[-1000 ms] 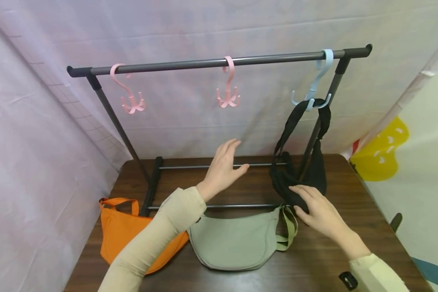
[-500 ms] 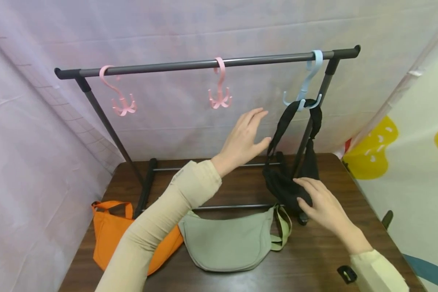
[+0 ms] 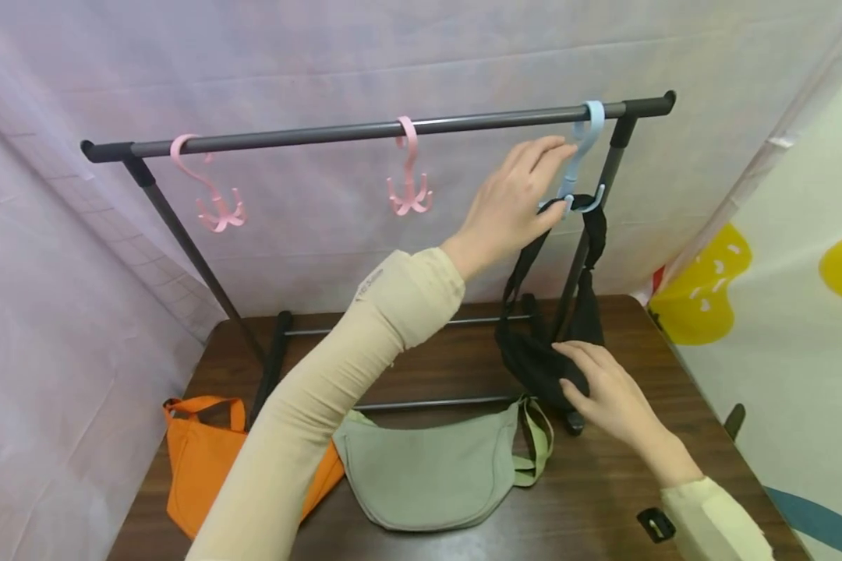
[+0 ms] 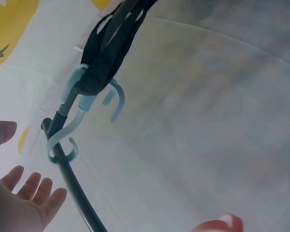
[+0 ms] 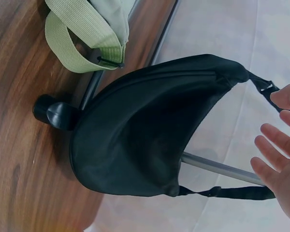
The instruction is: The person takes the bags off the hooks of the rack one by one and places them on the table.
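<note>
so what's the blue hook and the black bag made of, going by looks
Blue hook: probably moulded plastic, judging by its smooth, even pale-blue surface and rounded prongs. Black bag: seems a soft woven fabric, maybe nylon, matte and faintly creased, with a webbing strap.

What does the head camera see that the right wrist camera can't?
Only the head view shows the whole rail with two pink hooks, the blue hook carrying the black bag's strap, the left hand raised beside that hook, and the orange bag on the table.

Only the right wrist view shows the round black foot of the rack up close and the open space between the fingers and the bag.

Both show the black bag, the green bag with its strap, and the right hand with straight fingers.
</note>
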Demonstrator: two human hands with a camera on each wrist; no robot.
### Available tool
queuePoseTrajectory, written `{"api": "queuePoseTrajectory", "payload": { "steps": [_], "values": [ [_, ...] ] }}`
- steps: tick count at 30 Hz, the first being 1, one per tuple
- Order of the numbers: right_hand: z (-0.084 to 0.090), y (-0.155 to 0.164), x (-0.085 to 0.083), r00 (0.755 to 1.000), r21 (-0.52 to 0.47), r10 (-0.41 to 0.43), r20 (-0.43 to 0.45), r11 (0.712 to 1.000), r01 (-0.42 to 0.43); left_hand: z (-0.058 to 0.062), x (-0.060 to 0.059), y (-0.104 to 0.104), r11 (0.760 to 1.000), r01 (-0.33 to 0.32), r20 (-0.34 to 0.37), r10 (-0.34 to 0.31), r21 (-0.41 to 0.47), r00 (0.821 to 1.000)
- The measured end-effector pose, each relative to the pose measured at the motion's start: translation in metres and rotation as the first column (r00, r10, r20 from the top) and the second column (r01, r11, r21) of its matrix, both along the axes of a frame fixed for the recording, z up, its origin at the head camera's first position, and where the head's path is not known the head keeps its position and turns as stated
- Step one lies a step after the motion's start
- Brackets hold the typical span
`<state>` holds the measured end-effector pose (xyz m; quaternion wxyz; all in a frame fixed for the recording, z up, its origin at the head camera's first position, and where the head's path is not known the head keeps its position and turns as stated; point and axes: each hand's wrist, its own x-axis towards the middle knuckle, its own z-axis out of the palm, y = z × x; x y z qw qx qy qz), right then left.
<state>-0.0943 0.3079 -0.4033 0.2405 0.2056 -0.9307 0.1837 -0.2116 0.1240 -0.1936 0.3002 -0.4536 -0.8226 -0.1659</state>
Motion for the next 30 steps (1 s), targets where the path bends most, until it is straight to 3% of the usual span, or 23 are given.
{"api": "queuePoseTrajectory", "payload": {
  "steps": [9,18,26,30],
  "values": [
    [0.000,0.000,-0.003,1.000,-0.005,-0.001,-0.002,1.000,0.001,0.015,-0.018,0.022,0.996,-0.088,-0.186,0.081,-0.033,0.979],
    [-0.007,-0.006,-0.003,1.000,0.008,0.019,0.008,1.000,-0.019,0.023,-0.029,0.034,0.983,-0.167,-0.201,0.149,-0.081,0.968],
    [-0.006,-0.010,0.005,1.000,-0.001,0.014,0.020,1.000,-0.014,0.034,-0.036,0.040,0.952,-0.247,-0.250,0.198,-0.180,0.948],
    [-0.004,-0.010,0.006,1.000,0.000,0.011,0.019,1.000,-0.011,0.038,-0.039,0.042,0.946,-0.258,-0.243,0.209,-0.195,0.947]
  ]
}}
